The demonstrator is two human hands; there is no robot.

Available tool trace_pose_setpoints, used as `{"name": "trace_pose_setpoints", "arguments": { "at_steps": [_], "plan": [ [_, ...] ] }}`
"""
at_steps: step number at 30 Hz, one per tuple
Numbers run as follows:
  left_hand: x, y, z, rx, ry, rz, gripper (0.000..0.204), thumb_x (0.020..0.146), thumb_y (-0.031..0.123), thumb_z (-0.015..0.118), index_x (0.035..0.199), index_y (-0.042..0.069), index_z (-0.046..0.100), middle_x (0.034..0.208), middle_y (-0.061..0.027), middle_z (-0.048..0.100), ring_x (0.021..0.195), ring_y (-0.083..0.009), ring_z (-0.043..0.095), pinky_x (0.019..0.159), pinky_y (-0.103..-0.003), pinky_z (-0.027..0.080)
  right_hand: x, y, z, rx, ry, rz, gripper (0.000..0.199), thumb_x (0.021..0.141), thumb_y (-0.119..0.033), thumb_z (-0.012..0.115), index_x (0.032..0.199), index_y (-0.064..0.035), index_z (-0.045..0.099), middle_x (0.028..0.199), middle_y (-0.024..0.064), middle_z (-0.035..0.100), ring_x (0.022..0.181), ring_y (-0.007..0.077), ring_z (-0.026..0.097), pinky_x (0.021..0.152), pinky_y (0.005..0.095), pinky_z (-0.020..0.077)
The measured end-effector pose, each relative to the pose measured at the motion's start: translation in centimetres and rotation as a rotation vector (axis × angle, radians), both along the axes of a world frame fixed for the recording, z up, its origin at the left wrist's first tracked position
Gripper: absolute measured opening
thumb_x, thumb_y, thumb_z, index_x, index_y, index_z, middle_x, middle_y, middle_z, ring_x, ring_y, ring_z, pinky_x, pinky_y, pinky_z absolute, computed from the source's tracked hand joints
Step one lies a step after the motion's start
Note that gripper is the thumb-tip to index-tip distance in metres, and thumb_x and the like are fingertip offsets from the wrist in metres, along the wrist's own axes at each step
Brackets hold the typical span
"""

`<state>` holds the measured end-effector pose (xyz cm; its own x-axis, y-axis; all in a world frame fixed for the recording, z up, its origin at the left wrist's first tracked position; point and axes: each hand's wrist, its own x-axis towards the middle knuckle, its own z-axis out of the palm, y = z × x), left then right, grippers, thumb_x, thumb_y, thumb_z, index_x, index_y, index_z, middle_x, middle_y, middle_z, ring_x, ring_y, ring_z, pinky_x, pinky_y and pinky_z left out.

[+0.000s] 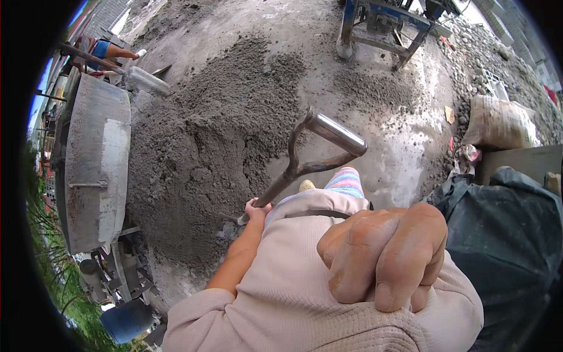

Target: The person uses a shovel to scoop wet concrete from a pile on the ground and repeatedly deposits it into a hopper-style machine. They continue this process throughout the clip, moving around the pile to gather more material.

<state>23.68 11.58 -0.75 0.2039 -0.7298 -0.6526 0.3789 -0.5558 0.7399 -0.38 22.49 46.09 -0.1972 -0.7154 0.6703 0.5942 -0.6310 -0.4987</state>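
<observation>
My left hand (258,209) is wrapped round the shaft of a shovel (277,189), low down at my left side. The shovel's D-shaped metal handle (337,134) points up and away from me, and its lower end is largely hidden near the grey mix. Large and close in view, my right hand (387,255) is raised before my chest with the fingers curled in. Its palm is out of sight, so I cannot tell what it grips, if anything. A heap of damp grey sand or mortar mix (205,135) spreads on the ground ahead and left.
At the left stands a large grey metal hopper (97,158), with a blue container (127,321) below it. A blue machine frame (387,26) is at the far right. A stained sack (498,122) and dark sheeting (498,229) lie right. Another person (105,50) is far left.
</observation>
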Motion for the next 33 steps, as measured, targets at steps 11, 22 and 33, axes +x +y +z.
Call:
{"name": "trace_pose_setpoints", "arguments": {
  "at_steps": [11,22,33],
  "plan": [
    [0.9,0.0,3.9,0.086,-0.017,-0.251,0.012,0.063,0.019,0.038,0.053,0.012,0.037,0.06,-0.0041,0.044,0.058,-0.0206,0.046,0.057,-0.033,0.042,2.2,4.9,4.4,1.154,-0.808,0.231,0.016,0.076,-0.011,0.048,0.064,-0.0066,0.037,0.055,0.0138,0.049,0.039,0.0176,0.04,0.038,0.0264,0.0307],
    [-4.6,-2.0,5.9,0.318,0.177,-0.175,0.015,0.058,0.022,0.04,0.051,0.01,0.037,0.067,-0.0099,0.046,0.07,-0.0292,0.046,0.068,-0.052,0.038,-1.6,-1.5,1.2,-0.118,-0.342,0.186,0.019,0.076,-0.01,0.051,0.074,0.0088,0.055,0.059,0.0122,0.052,0.044,0.0177,0.044,0.044,0.0299,0.0364],
    [-11.7,-4.6,-0.3,0.437,0.318,0.015,0.013,0.06,0.02,0.041,0.051,0.011,0.039,0.061,-0.0038,0.046,0.063,-0.0205,0.047,0.066,-0.035,0.04,-19.5,-0.3,-1.6,0.073,0.313,-0.677,0.016,0.068,-0.015,0.057,0.071,0.0007,0.056,0.052,0.0074,0.047,0.042,0.0146,0.042,0.045,0.0244,0.0318]
  ]
}}
